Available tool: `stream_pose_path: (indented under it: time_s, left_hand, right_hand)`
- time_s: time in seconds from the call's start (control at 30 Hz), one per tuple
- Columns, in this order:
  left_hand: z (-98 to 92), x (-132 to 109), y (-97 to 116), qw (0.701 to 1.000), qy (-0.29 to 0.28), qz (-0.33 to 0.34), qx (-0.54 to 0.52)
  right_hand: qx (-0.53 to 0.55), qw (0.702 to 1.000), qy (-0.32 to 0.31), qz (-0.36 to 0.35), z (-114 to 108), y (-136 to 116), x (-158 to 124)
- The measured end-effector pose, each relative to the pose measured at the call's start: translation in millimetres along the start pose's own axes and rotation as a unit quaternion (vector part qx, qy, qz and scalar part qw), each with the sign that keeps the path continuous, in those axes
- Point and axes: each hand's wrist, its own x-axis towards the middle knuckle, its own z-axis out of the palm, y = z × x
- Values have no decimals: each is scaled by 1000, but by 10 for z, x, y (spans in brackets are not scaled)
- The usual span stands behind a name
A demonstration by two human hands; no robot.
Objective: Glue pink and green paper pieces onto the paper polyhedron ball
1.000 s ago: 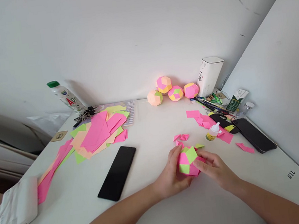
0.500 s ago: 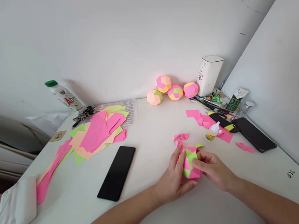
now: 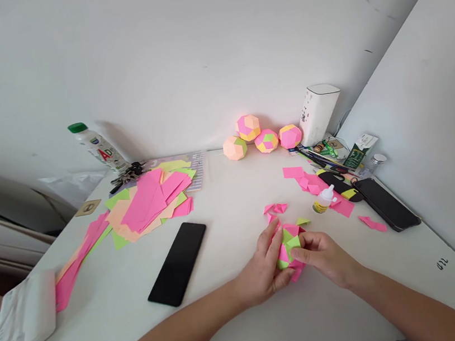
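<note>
A pink and green folded-paper ball (image 3: 283,254) sits between my two hands, low over the white table. My left hand (image 3: 261,264) curves round its left side, fingers on top and thumb at the lower edge. With my right hand (image 3: 327,258) I pinch a green flap on the ball's right side between thumb and fingers. Part of the ball is hidden by the hands. Just beyond lie small folded pink paper pieces (image 3: 276,209) and a green piece (image 3: 302,221). A small glue bottle (image 3: 323,200) stands to the right of these.
Several finished paper balls (image 3: 266,141) rest against the wall beside a white container (image 3: 320,115). Paper strips (image 3: 143,202) are heaped at left, near a black phone (image 3: 178,263) and a green-capped bottle (image 3: 99,146). Scissors, pens and a second dark phone (image 3: 387,203) lie at right.
The ball has turned slightly in my hands, and a pink flap now sticks out at its bottom. My left thumb has shifted a little left; my right hand keeps its pinch.
</note>
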Motion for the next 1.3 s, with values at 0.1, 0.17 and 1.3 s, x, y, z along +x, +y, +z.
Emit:
stream_pose_path:
  time_s: [0.1, 0.17, 1.3]
  left_hand:
    - [0, -3, -4, 1000, -1, -4, 3]
    - [-2, -1, -2, 1000, 3, -7, 9]
    - [-160, 86, 179, 995, 3, 90, -38]
  right_hand:
    - [3, 1000, -3, 4, -3, 7, 2]
    - [4, 1000, 7, 6, -4, 18, 3]
    - [-83, 981, -174, -35, -197, -125, -71]
